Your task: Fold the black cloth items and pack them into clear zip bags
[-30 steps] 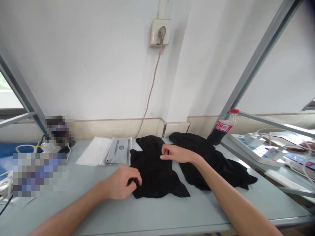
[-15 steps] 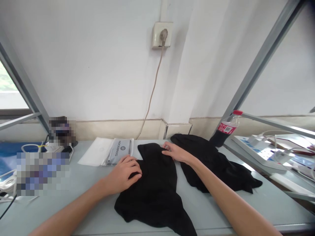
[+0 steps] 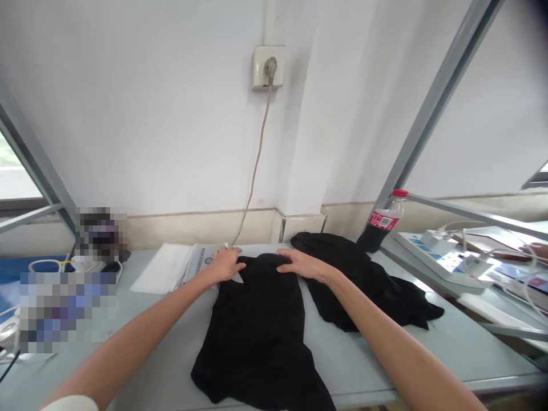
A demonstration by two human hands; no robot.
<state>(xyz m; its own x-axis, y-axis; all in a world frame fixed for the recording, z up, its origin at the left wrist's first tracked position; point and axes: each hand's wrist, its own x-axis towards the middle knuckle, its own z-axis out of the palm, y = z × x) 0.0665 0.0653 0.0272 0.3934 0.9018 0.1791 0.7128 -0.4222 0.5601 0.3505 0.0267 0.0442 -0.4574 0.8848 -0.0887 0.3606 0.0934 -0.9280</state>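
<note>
A black cloth garment (image 3: 261, 331) lies spread on the pale table, its lower end near the front edge. At its upper left corner my left hand (image 3: 225, 264) pinches the fabric between thumb and fingers. My right hand (image 3: 302, 265) rests at the upper right corner, thumb and fingers closed on the edge of the same garment. Just right of it, a second black garment (image 3: 368, 279) lies crumpled, partly behind my right wrist and forearm.
Behind my left hand lie a white sheet (image 3: 162, 268) and a grey package (image 3: 194, 265). A cola bottle (image 3: 383, 220) stands at the back right, near a power strip (image 3: 436, 262) with cables. Metal frame bars rise on both sides. Part of another person's hand shows far right.
My left hand has moved up and away to the garment's upper left corner, which now lies spread out further left. My right hand stays at the upper right. The view has shifted slightly.
</note>
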